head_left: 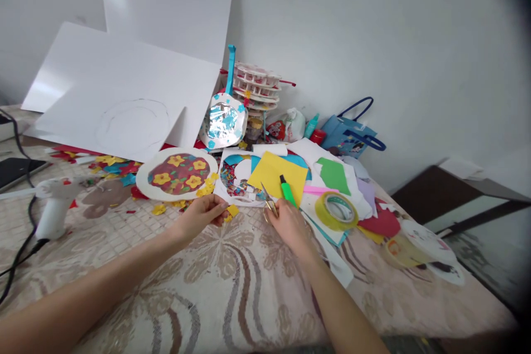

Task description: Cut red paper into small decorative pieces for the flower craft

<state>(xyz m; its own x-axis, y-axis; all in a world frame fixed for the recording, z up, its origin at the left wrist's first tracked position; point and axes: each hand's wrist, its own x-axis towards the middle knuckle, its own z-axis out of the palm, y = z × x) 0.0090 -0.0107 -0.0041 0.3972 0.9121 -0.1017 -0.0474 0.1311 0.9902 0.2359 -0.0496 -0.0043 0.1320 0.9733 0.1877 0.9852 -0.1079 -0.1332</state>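
A beige tablecloth with brown floral and wavy patterns (199, 298) spreads beneath everything. Large, smooth white boards (170, 11) lean against the wall at its back; the front one bears a faint pencilled oval. Right of them, a light blue bag with dark blue handles (342, 134) stands near the wall. Toward the front lies a white, wavy-edged oval board with yellow flowers on a dark red centre (178, 172), and to its right a flat yellow square paper sheet (271, 168). A white glue gun with a black cord (53, 204) stands at the far left, and a roll of yellowish clear tape (336, 210) lies right of the right hand (288, 224). That hand grasps small metal scissors with gold-coloured handles (270, 204), blades pointing away from the person. A bright green marker with a black cap (287, 191) lies on the yellow sheet, just beyond this hand. The left hand (209, 211) pinches a small yellow paper piece (233, 211) between thumb and fingers, left of the scissors and apart from them.
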